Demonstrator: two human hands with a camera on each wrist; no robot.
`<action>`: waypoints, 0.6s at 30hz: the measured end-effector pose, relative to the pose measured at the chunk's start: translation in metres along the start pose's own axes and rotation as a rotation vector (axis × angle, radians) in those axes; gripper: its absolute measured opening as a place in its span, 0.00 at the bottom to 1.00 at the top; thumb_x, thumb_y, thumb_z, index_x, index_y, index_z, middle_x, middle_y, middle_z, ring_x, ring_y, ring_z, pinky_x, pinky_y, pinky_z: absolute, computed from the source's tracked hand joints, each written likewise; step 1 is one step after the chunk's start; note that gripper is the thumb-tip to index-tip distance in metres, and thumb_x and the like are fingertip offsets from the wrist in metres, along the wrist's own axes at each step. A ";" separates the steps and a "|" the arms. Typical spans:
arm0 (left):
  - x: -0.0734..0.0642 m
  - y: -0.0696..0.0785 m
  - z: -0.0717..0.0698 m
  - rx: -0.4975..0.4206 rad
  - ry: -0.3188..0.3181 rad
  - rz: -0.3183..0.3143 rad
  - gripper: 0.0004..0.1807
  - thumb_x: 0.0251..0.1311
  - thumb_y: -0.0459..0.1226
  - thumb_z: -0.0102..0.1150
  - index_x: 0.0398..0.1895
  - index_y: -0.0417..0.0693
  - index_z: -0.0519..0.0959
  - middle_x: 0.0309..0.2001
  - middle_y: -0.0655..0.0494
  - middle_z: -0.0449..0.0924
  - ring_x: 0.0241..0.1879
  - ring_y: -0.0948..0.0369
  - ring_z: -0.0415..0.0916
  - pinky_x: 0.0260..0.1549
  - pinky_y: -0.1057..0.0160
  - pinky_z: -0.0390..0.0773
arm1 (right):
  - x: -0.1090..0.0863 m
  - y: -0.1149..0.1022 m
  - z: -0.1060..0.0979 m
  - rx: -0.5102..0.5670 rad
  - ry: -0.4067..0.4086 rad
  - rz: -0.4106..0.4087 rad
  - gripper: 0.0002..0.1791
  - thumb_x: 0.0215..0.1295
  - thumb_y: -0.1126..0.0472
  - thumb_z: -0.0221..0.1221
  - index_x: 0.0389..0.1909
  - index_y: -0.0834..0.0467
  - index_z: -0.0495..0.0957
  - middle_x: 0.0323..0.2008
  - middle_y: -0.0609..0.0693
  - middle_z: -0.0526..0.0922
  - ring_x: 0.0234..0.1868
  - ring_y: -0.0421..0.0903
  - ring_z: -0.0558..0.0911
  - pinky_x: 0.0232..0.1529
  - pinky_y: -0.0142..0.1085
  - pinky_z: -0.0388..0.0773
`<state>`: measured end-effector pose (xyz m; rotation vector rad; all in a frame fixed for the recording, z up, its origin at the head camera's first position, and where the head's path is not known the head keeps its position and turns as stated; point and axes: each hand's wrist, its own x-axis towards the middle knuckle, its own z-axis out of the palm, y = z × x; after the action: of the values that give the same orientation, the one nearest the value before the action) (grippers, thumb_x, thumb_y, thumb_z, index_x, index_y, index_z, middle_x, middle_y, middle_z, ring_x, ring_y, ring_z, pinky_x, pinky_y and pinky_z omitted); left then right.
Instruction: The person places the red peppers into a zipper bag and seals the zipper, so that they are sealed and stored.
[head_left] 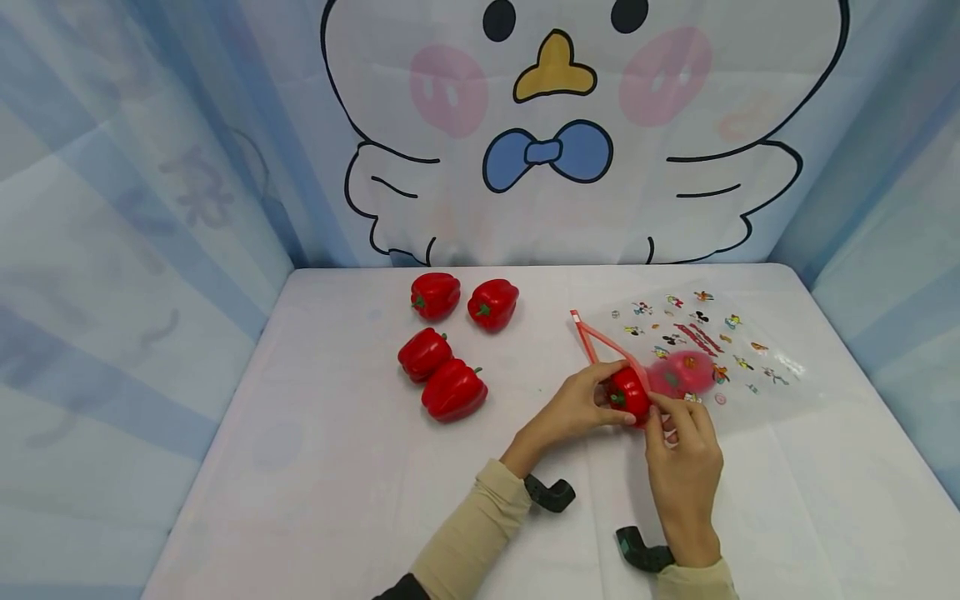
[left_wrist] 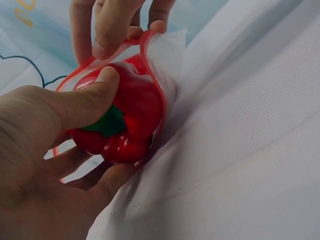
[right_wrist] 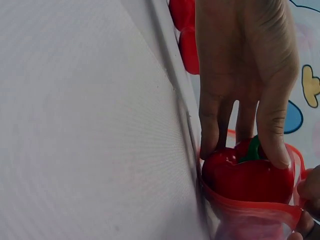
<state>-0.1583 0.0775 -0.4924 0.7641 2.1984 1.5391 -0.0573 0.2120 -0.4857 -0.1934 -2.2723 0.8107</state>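
My left hand grips a red bell pepper with a green stem, thumb on one side and fingers on the other. The pepper sits in the mouth of a clear zip bag printed with small cartoon figures. Its red-edged opening wraps around the pepper in both wrist views. With thumb and fingertips my right hand pinches the bag's red rim beside the pepper. Deeper in the bag, more red pepper shows through the plastic.
Several red bell peppers lie to the left on the white table: two at the back, one pepper beside another, and two touching in front, a pepper and a larger one. A curtain with a cartoon print hangs behind.
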 end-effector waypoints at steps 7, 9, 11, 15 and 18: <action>-0.001 0.001 0.003 0.018 0.003 0.023 0.45 0.58 0.35 0.77 0.78 0.45 0.66 0.72 0.50 0.74 0.65 0.64 0.74 0.60 0.76 0.76 | -0.003 -0.002 -0.001 -0.005 -0.001 0.007 0.13 0.65 0.72 0.67 0.50 0.64 0.87 0.42 0.60 0.82 0.35 0.45 0.74 0.39 0.12 0.64; -0.001 0.001 0.005 0.022 0.019 0.014 0.45 0.57 0.37 0.77 0.78 0.46 0.67 0.71 0.51 0.75 0.64 0.65 0.74 0.59 0.76 0.76 | -0.003 -0.002 0.000 0.001 0.001 0.007 0.13 0.65 0.72 0.67 0.50 0.64 0.87 0.42 0.60 0.82 0.35 0.45 0.75 0.39 0.12 0.64; -0.001 0.001 0.006 0.013 0.041 0.002 0.45 0.57 0.38 0.78 0.77 0.48 0.68 0.70 0.52 0.76 0.62 0.67 0.76 0.57 0.77 0.77 | -0.004 -0.001 0.000 0.004 0.003 0.007 0.13 0.65 0.72 0.67 0.50 0.64 0.87 0.42 0.60 0.82 0.35 0.45 0.75 0.39 0.12 0.65; 0.000 0.000 0.011 -0.015 0.101 -0.015 0.43 0.55 0.39 0.79 0.75 0.49 0.71 0.68 0.52 0.78 0.55 0.69 0.79 0.52 0.78 0.79 | -0.004 0.000 0.001 0.009 0.008 -0.003 0.12 0.66 0.71 0.67 0.49 0.64 0.87 0.42 0.61 0.82 0.34 0.44 0.75 0.38 0.12 0.65; 0.001 -0.002 0.014 -0.020 0.136 -0.006 0.43 0.54 0.39 0.79 0.74 0.48 0.72 0.68 0.52 0.79 0.53 0.69 0.80 0.50 0.78 0.79 | -0.004 0.000 0.002 0.010 0.015 -0.014 0.11 0.66 0.71 0.67 0.48 0.65 0.87 0.42 0.61 0.82 0.34 0.44 0.74 0.38 0.13 0.64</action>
<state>-0.1517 0.0880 -0.4988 0.6640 2.2754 1.6526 -0.0553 0.2098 -0.4893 -0.1780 -2.2522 0.8109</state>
